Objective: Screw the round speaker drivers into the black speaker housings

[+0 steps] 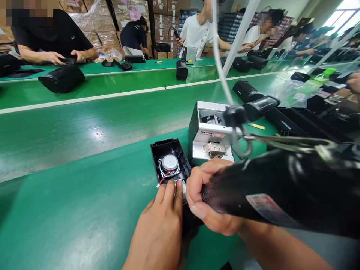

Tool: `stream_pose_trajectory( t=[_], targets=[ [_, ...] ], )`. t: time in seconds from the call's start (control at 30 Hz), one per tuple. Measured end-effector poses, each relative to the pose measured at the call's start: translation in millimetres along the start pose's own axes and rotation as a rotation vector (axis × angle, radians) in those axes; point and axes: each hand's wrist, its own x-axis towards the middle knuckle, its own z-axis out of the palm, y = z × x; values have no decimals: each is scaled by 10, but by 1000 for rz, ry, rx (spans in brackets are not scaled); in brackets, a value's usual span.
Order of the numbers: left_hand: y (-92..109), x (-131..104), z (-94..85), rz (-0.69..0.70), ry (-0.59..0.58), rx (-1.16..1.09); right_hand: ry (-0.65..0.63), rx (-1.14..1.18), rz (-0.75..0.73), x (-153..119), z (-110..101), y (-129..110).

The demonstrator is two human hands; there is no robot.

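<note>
A black plastic housing (184,159) lies on the green work surface, with a round silver-backed speaker (170,163) inside it and a red wire beside the speaker. My left hand (161,225) rests on the near part of the housing, its fingers close together over a second, mostly covered silver part. In my right hand (210,198) is a large black cylindrical tool (270,187), hung from a cord by a metal ring. The tool's tip is hidden behind my fingers, above the housing's near end.
Just behind the housing stands a silver WEIXIN machine (212,135). Black speaker cases (261,107) and a yellow-handled piece (256,126) lie to the right. Across the green conveyor (112,108), several people work near a white post (239,37).
</note>
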Motion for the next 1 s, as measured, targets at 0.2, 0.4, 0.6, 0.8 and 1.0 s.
stream_pose_trajectory(
  t=[0.2, 0.4, 0.6, 0.8, 1.0],
  targets=[
    [-6, 17, -61, -58, -87, -39, -64, 40, -55, 16, 72, 91],
    [-4, 26, -93, -39, -125, -15, -59, 47, -84, -10, 64, 101],
    [-342, -41, -529, 197, -29, -29, 0, 145, -156, 17, 122, 22],
    [-1030, 94, -676, 298, 182, 175, 402, 349, -317, 220, -65, -173],
    [-1152, 446, -575, 427, 139, 314, 569, 35, -433, 532, -506, -291]
  ],
)
